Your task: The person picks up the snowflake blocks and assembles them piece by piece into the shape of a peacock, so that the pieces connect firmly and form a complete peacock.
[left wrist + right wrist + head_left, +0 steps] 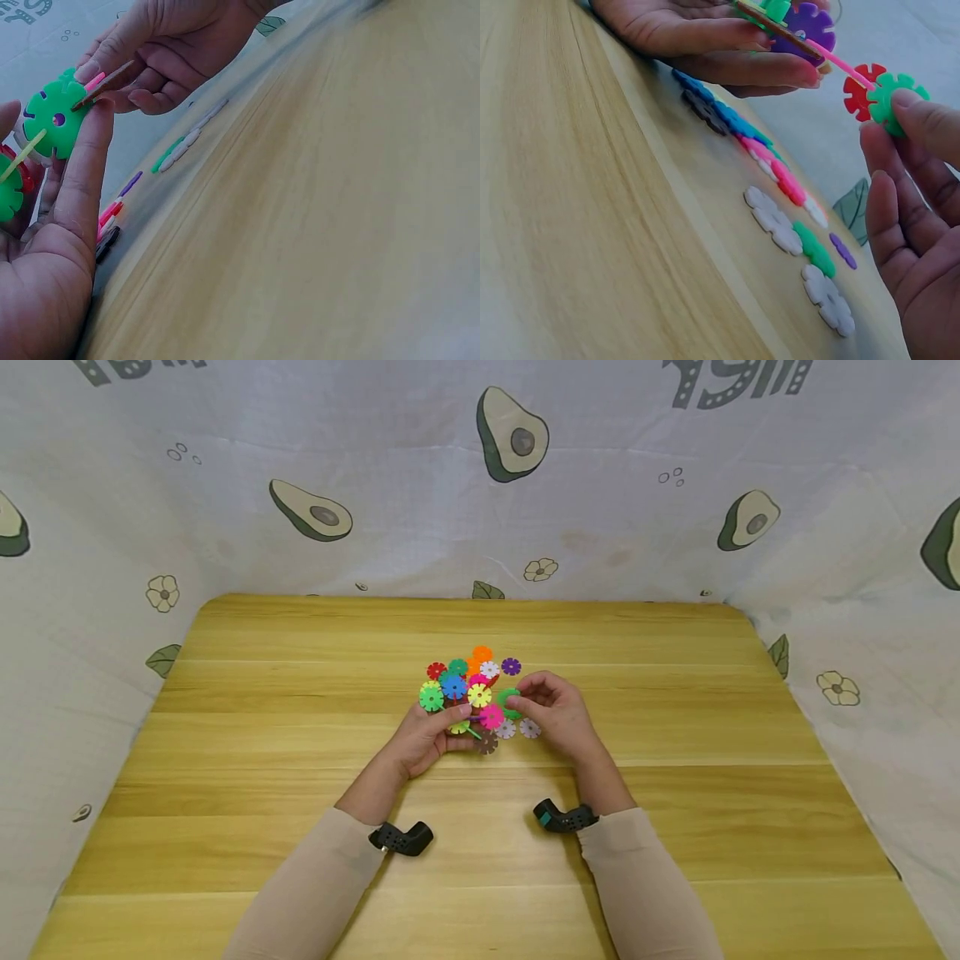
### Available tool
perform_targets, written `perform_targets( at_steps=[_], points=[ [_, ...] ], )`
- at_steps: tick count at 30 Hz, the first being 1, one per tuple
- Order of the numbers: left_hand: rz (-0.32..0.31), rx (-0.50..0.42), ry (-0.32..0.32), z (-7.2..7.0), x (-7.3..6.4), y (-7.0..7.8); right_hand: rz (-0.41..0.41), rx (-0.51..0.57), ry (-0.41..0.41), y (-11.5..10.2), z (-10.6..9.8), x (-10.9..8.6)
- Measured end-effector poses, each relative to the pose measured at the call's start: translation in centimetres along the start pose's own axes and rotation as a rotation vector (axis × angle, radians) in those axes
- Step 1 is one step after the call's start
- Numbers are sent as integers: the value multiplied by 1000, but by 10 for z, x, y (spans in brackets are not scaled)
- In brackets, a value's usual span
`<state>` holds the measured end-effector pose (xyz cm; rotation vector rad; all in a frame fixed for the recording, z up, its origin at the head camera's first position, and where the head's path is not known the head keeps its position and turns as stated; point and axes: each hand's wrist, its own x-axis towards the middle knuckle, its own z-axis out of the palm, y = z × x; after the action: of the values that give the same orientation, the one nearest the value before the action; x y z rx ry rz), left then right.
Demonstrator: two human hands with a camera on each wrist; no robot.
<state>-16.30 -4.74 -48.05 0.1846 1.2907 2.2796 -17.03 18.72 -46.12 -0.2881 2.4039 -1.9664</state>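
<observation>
My left hand (427, 739) holds a joined cluster of slotted plastic snowflake discs, its thumb over the top and its fingers underneath. In the right wrist view the cluster shows a purple disc (817, 26), a brown disc (780, 30) seen edge-on, and a pink disc (844, 64) reaching out toward the other hand. My right hand (558, 710) pinches a green disc (885, 101) between thumb and fingers, at the pink disc's outer end. A red disc (857, 90) shows just behind that green one. The left wrist view shows another green disc (60, 120) against the left fingers.
Loose discs lie on the wooden table (675, 693) beyond and under the hands, among them a purple disc (511, 667), a white disc (529, 727) and an orange disc (482, 653). A patterned cloth (405, 468) hangs behind the table. Each wrist wears a black camera band.
</observation>
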Motion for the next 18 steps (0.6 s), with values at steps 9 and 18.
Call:
perform_targets(
  at_steps=[9, 18],
  points=[
    [0, 0, -17, 0, -1, 0, -22, 22, 7, 0, 2, -1],
    [-4, 6, -17, 0, -1, 1, -66, 11, -2, 3, 4, 0]
  ],
)
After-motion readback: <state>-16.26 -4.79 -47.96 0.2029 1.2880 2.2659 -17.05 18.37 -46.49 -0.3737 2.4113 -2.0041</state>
